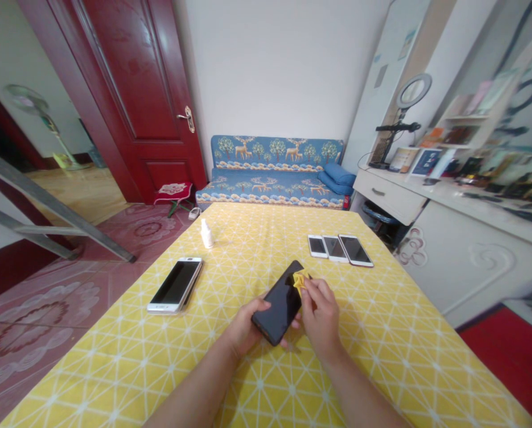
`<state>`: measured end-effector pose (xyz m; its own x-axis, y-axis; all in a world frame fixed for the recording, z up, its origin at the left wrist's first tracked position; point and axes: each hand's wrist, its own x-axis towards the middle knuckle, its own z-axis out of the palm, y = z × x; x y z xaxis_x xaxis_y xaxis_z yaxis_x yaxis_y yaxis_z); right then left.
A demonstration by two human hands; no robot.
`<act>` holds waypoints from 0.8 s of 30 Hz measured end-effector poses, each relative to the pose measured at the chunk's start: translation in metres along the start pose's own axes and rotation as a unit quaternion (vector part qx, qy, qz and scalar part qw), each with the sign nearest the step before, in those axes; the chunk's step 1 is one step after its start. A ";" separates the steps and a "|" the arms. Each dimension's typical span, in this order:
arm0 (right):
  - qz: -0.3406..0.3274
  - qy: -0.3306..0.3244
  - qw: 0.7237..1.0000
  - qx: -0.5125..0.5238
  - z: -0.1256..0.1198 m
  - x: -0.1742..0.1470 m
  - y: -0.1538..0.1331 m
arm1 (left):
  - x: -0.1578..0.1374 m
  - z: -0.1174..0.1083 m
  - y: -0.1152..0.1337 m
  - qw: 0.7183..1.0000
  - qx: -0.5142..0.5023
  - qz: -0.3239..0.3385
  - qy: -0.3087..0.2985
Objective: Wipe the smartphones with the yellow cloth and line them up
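Note:
A black smartphone (278,306) lies tilted in my left hand (246,326), its dark screen facing up. My left thumb rests on the near left edge, and fingertips show under the right edge. Between the thumb and fingers of my right hand (321,312) is a small yellow cloth (299,278). The cloth touches the phone near its upper right corner. To the left, a white-framed phone (175,286) lies on top of another dark device, mostly hidden beneath it. A small white bottle (206,234) stands farther back on the left.
The table has a yellow patterned tablecloth (261,392). Three white phones (336,248) lie side by side at the back right. A blue sofa (277,172) stands beyond the table, a cluttered white dresser (471,226) on the right, and metal ladder legs (65,230) on the left.

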<state>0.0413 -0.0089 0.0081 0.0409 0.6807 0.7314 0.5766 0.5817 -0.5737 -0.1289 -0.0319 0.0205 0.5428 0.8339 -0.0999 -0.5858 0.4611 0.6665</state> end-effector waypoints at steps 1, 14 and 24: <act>-0.006 -0.010 1.000 -0.005 0.001 -0.001 -0.002 | 0.000 -0.001 0.000 0.999 -0.007 0.008 0.031; -0.198 -0.176 0.964 0.012 0.014 -0.019 -0.055 | 0.003 0.008 0.005 0.985 -0.056 0.038 0.156; 0.044 0.005 0.998 0.049 0.006 -0.007 -0.010 | 0.007 0.004 0.006 0.971 -0.030 0.111 0.211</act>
<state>0.0301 -0.0171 0.0064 0.0970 0.7266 0.6802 0.4875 0.5611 -0.6689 -0.1261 -0.0245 0.0262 0.1116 0.9587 -0.2617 -0.7007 0.2627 0.6634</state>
